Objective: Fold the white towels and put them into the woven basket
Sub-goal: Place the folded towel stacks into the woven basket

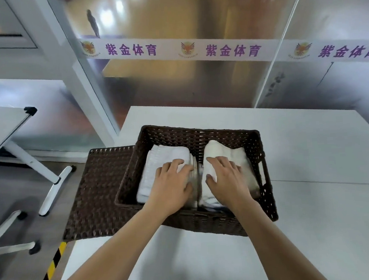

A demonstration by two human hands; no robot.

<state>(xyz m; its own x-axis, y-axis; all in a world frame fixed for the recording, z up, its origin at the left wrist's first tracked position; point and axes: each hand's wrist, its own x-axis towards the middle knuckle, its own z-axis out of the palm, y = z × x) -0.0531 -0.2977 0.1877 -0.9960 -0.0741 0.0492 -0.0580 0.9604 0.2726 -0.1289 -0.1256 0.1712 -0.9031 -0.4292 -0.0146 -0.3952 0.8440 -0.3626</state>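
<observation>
Both hands reach into the dark woven basket [199,138] on the white table [312,151]. The left hand [171,185] lies flat, fingers spread and straight, pointing toward 1 o'clock, on the left folded white towel [158,161]. The right hand [225,178], fingers apart toward 11 o'clock, presses the right towel [228,151]. A woven lid [99,190] lies at the basket's 9 o'clock, partly under it.

White table [317,206], dark woven basket [200,134] standing on its left part, flat woven lid [99,190] beside it, overhanging the table's left edge
</observation>
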